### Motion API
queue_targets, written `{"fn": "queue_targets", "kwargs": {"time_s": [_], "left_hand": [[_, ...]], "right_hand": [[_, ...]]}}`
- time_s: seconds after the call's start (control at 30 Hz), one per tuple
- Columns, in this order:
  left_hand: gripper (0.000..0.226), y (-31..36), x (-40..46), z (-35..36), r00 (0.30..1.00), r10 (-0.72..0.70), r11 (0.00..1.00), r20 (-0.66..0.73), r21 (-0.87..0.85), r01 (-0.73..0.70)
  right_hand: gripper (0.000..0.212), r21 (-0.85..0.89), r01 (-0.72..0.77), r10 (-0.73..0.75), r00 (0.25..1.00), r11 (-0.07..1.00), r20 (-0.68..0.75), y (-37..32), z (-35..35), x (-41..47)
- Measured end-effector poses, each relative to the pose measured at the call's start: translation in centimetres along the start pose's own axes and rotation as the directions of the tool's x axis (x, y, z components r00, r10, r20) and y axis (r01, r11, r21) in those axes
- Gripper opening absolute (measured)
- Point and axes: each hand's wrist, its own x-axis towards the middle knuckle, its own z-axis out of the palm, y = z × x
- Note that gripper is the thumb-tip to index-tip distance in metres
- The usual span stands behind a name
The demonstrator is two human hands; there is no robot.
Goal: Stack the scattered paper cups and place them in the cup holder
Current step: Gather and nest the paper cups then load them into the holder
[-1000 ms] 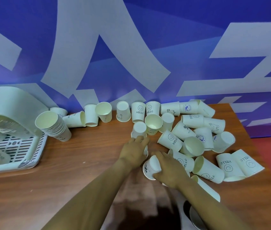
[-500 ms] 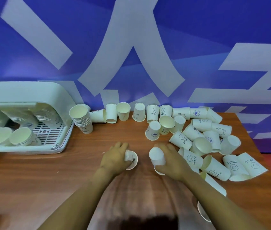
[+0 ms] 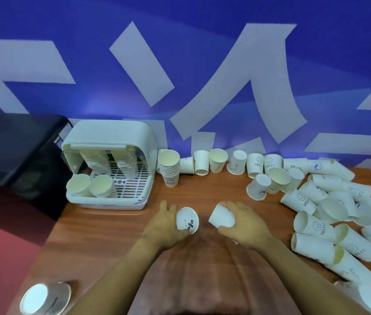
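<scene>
Wooden table (image 3: 202,192): cup pile (image 3: 330,214) right, cup holder (image 3: 109,164) left; both hands' fingers grip cups.

Both forearms reach forward, the left hand (image 3: 165,223) and right hand (image 3: 242,225) side by side, fingers curled in grips.

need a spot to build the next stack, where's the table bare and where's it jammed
Bare wood runs between the cup holder, the standing stack and the hands, left, right, and down the near left. The right side is jammed with the loose cup pile.
</scene>
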Motion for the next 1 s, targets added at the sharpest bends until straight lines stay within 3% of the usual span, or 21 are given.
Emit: {"fn": "queue_targets", "kwargs": {"time_s": [0.3,0.4,0.57,0.7,0.83,1.0], "left_hand": [[0.056,-9.3,-0.5,-6.8,0.998,0.051,0.997,-0.041,-0.058,-0.053],[0.052,-12.4,-0.8,-8.4,0.998,0.034,0.994,-0.059,-0.103,-0.040],[0.068,-17.5,-2.0,-10.9,0.997,-0.019,0.976,-0.076,-0.220,0.002],[0.075,-20.5,-1.9,-13.1,0.994,-0.063,0.949,-0.091,-0.313,0.032],[0.081,-21.7,-1.2,-14.2,0.988,-0.074,0.934,-0.139,-0.356,0.020],[0.077,-22.6,-0.1,-15.4,0.976,-0.077,0.909,-0.203,-0.416,-0.015]], "right_hand": [[0.071,0.046,-0.096,0.096,0.995,0.994,-0.016,-9.4,4.3,2.6],[0.062,0.063,-0.121,0.123,0.992,0.991,-0.022,-12.3,6.3,3.7],[0.053,-0.030,-0.079,0.080,0.996,0.996,0.025,-16.5,8.8,5.2],[0.052,0.031,-0.030,0.029,0.999,0.999,0.022,-19.3,9.7,6.6],[0.069,0.078,0.010,-0.013,0.999,0.997,0.035,-21.3,9.8,7.9],[0.074,0.093,0.007,-0.011,0.999,0.996,0.047,-23.5,9.2,9.5]]}}
